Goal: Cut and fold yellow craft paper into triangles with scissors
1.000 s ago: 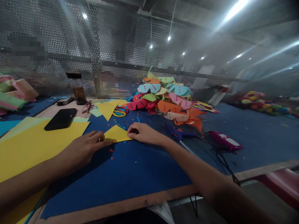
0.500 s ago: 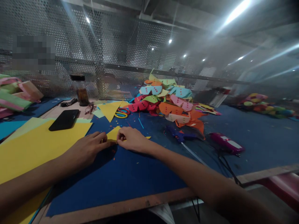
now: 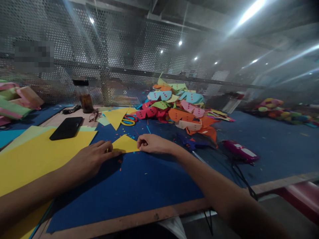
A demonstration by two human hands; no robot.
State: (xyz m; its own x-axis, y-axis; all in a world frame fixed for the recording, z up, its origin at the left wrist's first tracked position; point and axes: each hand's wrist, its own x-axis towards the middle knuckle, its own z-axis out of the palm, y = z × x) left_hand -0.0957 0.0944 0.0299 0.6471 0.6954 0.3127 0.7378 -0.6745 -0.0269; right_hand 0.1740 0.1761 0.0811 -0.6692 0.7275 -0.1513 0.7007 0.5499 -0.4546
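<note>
A folded piece of yellow paper (image 3: 126, 145) lies on the blue table, its peak pointing away from me and its long edge towards me. My left hand (image 3: 97, 152) is closed at the paper's left end, fingers curled and thumb along the lower edge. At the right corner, my right hand (image 3: 153, 143) is closed, with fingertips and thumb pinched at the edge. Both end corners are partly hidden by my fingers. Just beyond lie a larger yellow paper triangle (image 3: 116, 117) and scissors (image 3: 129, 120) with red and yellow handles.
Large yellow sheets (image 3: 50, 156) lie at left under a black phone (image 3: 66, 128). A dark-lidded bottle (image 3: 86, 98) stands behind. Dotted paper shapes (image 3: 181, 114) are heaped at centre back. A blue glue gun (image 3: 195, 142) and purple device (image 3: 240, 151) with a cord lie right.
My right hand has slid right along the paper's lower edge to its right corner, uncovering more of the yellow paper. My left hand has stayed at the left end.
</note>
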